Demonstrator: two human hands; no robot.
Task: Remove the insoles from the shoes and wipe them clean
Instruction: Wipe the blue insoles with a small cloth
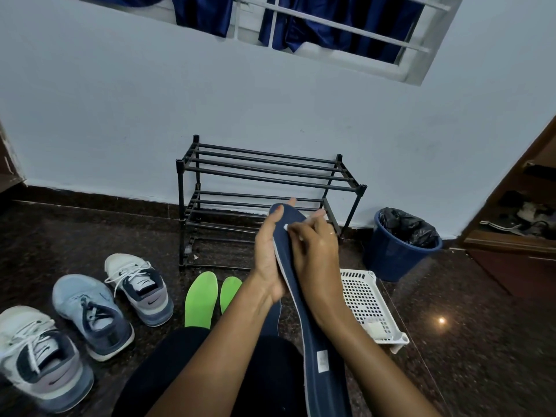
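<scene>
A long dark blue insole [313, 341] stands on end in front of me. My left hand [267, 254] grips its upper part from the left, thumb on the toe end. My right hand [313, 251] holds a small white wipe [286, 227] against the insole's face. Two green insoles [201, 299] lie on the floor behind my forearms. Another dark insole [272, 319] shows partly under my left wrist. Three sneakers stand at the left: a white one [140, 285], a light blue one [93, 314] and a white one [39, 356] nearest me.
A black shoe rack [261, 173] stands against the wall. A white perforated basket [365, 299] with a white wad in it lies to the right. A blue bin [391, 254] lined with a black bag is beyond it. A wooden cabinet [517, 236] is at far right.
</scene>
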